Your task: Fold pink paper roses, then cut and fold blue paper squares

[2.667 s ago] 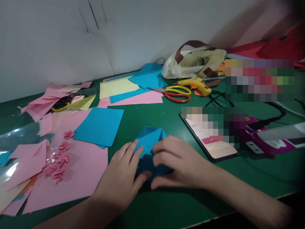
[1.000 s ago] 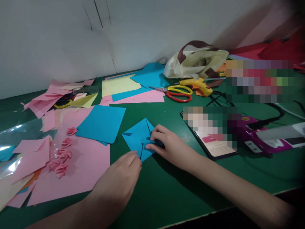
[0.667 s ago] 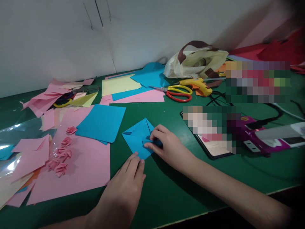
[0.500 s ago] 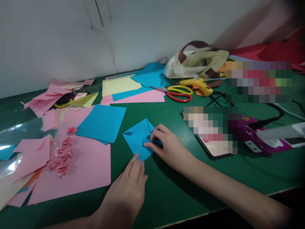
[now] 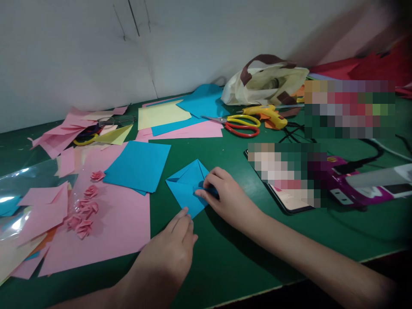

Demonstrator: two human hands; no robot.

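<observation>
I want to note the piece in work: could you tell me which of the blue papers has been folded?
The small folded blue paper under the right hand, creased into a diamond; the left hand touches its near tip. The blue sheets beside it lie flat.

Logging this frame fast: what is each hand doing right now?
Left hand: open, fingertips at the near corner of the folded blue paper.
Right hand: fingers pinching a flap of the folded blue paper.

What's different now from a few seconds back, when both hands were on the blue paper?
The left hand has slid back off the folded blue paper; only its fingertips meet the near corner. The right hand has shifted to the right edge, pressing a flap there, so more of the paper shows. The scissors, glue gun and pink paper roses lie as before.
</observation>
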